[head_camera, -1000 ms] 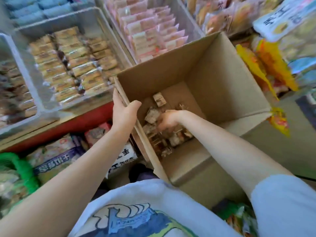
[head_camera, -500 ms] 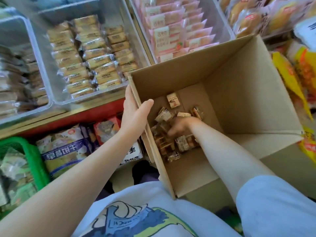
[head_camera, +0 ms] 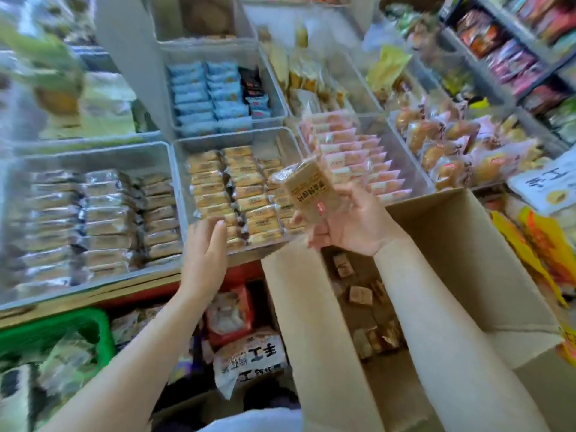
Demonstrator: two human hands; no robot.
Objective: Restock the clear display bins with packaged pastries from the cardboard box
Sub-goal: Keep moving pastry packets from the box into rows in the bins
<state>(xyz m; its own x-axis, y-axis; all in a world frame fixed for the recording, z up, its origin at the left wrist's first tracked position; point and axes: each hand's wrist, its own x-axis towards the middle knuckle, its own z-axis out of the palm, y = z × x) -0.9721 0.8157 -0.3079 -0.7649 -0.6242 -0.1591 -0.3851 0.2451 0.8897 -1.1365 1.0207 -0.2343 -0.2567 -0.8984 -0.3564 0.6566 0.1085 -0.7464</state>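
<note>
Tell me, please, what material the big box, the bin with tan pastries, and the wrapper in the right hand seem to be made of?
Cardboard box: plain brown matte cardboard, folded flaps. Display bin: probably clear hard plastic; the packs show through its walls. Pastry packet in the right hand: apparently thin glossy plastic film, with a clear crimped end.

green basket [head_camera: 93,325] blurred, cardboard box [head_camera: 467,244] cropped

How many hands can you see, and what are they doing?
2. The left hand reaches, fingers straight, to the front edge of the clear bin of tan pastries. The right hand holds a pastry packet up above the cardboard box.
</note>
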